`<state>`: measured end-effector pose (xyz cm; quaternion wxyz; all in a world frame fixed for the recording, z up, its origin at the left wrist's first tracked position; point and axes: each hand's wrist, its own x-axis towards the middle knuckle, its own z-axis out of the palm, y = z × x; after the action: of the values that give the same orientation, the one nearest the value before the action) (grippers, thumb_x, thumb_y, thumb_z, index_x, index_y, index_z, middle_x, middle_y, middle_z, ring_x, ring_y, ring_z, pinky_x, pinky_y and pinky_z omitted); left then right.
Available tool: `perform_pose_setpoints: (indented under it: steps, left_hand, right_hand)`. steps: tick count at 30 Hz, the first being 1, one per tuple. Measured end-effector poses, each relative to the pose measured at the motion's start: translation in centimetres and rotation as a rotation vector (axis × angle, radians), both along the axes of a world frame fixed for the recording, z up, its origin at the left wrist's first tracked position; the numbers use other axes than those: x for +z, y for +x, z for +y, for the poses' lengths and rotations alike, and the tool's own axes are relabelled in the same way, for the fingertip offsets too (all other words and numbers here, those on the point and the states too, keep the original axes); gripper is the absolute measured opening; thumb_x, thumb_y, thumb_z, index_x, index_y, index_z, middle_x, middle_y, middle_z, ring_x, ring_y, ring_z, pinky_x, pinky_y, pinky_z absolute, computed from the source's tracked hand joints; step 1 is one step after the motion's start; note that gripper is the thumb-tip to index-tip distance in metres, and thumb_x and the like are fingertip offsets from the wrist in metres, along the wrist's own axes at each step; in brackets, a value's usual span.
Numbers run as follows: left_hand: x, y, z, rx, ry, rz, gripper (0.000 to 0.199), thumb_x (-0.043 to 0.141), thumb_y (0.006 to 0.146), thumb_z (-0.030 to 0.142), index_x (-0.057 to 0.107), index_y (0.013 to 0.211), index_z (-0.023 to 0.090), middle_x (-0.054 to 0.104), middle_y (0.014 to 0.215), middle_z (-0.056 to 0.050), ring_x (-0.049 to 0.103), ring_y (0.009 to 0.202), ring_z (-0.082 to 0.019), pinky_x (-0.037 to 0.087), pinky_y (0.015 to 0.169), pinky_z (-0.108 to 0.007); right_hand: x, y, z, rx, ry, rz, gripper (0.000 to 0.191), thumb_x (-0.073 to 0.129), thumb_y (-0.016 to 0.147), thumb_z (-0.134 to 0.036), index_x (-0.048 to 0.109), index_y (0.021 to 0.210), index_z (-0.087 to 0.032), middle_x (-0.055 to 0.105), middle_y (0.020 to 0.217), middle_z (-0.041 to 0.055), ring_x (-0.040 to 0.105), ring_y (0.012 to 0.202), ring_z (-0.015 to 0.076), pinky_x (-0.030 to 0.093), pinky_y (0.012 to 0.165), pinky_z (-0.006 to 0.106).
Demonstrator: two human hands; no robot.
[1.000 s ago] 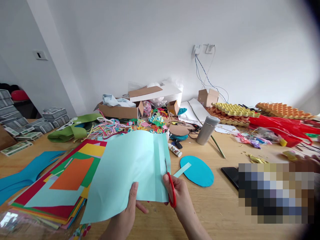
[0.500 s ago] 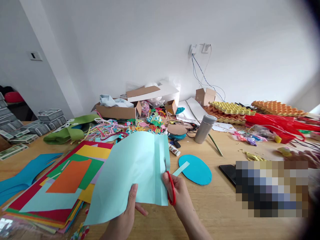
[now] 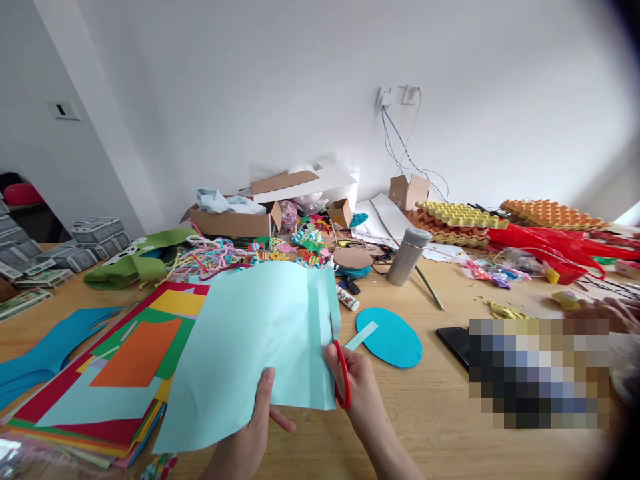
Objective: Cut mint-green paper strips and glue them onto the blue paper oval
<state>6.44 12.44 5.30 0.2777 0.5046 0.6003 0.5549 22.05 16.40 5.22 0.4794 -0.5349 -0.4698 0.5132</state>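
A large pale aqua sheet of paper [image 3: 240, 340] with crease lines near its right side is held up by my left hand [image 3: 253, 420]. The thumb lies over the front of the sheet and the other fingers are behind it. My right hand [image 3: 357, 380] is closed round the red handles of a pair of scissors [image 3: 344, 377]. Their blades point away from me, at a slit near the sheet's right edge. Just beyond my right hand a narrow aqua strip [image 3: 364, 335] lies partly over a blue paper oval [image 3: 395, 337].
Stacked coloured paper [image 3: 115, 427] lies on the left by blue offcuts [image 3: 55, 340]. A grey flask [image 3: 407, 257], a glue bottle [image 3: 349, 299] and a black phone [image 3: 453, 343] are to the right. Egg trays [image 3: 450, 223] stand behind. Another person's hand [image 3: 607, 313] shows at far right.
The aqua sheet's lower left corner has swung a little left and down. More of the scissor blade shows above the handles. Both hands stay in nearly the same place.
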Motion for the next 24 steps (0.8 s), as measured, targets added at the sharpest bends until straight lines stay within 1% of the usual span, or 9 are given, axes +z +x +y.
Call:
perform_pose_setpoints:
  steps: [3, 6, 11, 15, 17, 20, 24]
  left_hand:
    - [0.2, 0.0, 0.0, -0.015, 0.005, -0.053, 0.038, 0.061, 0.082, 0.048, 0.067, 0.056, 0.021, 0.059, 0.035, 0.003, 0.058, 0.029, -0.017, 0.051, 0.036, -0.024]
    - [0.2, 0.1, 0.0, -0.021, -0.012, -0.074, 0.037, 0.061, 0.082, 0.049, 0.067, 0.057, 0.021, 0.058, 0.034, 0.004, 0.058, 0.029, -0.017, 0.051, 0.035, -0.024]
    - [-0.3, -0.1, 0.0, 0.001, -0.015, -0.003, 0.047, 0.058, 0.082, 0.056, 0.063, 0.049, 0.023, 0.058, 0.034, 0.004, 0.059, 0.031, -0.016, 0.060, 0.055, -0.026]
    - [-0.4, -0.3, 0.0, -0.020, -0.002, 0.045, 0.047, 0.057, 0.084, 0.054, 0.064, 0.048, 0.024, 0.059, 0.035, 0.004, 0.061, 0.035, -0.016, 0.060, 0.068, -0.027]
    - [-0.5, -0.5, -0.1, -0.034, 0.009, 0.066, 0.046, 0.058, 0.085, 0.051, 0.064, 0.049, 0.024, 0.060, 0.036, 0.005, 0.062, 0.036, -0.016, 0.059, 0.071, -0.027]
    - [-0.7, -0.6, -0.1, -0.043, 0.044, 0.125, 0.045, 0.056, 0.088, 0.048, 0.064, 0.050, 0.024, 0.060, 0.037, 0.006, 0.061, 0.035, -0.015, 0.058, 0.069, -0.028]
    - [-0.8, -0.8, -0.1, -0.036, 0.072, 0.222, 0.046, 0.055, 0.090, 0.045, 0.065, 0.050, 0.025, 0.061, 0.038, 0.007, 0.062, 0.038, -0.014, 0.056, 0.074, -0.029]
  right_hand:
    - [0.2, -0.1, 0.0, -0.001, -0.023, 0.020, 0.061, 0.056, 0.067, -0.078, 0.044, 0.057, -0.019, 0.033, 0.055, -0.0033, 0.025, 0.051, 0.0076, 0.017, 0.044, 0.022]
    - [0.3, -0.1, 0.0, -0.004, -0.032, 0.021, 0.061, 0.058, 0.064, -0.077, 0.043, 0.056, -0.018, 0.032, 0.055, -0.0037, 0.024, 0.051, 0.0072, 0.016, 0.044, 0.022]
    - [0.3, 0.0, 0.1, 0.022, -0.004, 0.001, 0.058, 0.057, 0.069, -0.073, 0.038, 0.055, -0.020, 0.028, 0.053, -0.0052, 0.021, 0.051, 0.0070, 0.015, 0.045, 0.022]
    - [0.3, 0.2, 0.1, 0.035, 0.042, -0.015, 0.057, 0.057, 0.072, -0.070, 0.035, 0.055, -0.021, 0.025, 0.054, -0.0058, 0.020, 0.051, 0.0071, 0.015, 0.046, 0.023]
    - [0.3, 0.3, 0.1, 0.042, 0.052, -0.022, 0.056, 0.056, 0.074, -0.070, 0.035, 0.055, -0.021, 0.025, 0.054, -0.0060, 0.019, 0.052, 0.0071, 0.014, 0.046, 0.023]
    - [0.3, 0.3, 0.0, 0.035, 0.069, -0.047, 0.057, 0.053, 0.076, -0.070, 0.033, 0.055, -0.021, 0.024, 0.054, -0.0066, 0.018, 0.051, 0.0070, 0.014, 0.046, 0.023]
    - [0.3, 0.4, 0.1, 0.024, 0.058, -0.071, 0.059, 0.048, 0.078, -0.073, 0.033, 0.055, -0.022, 0.027, 0.049, -0.0071, 0.021, 0.047, 0.0065, 0.015, 0.044, 0.023]
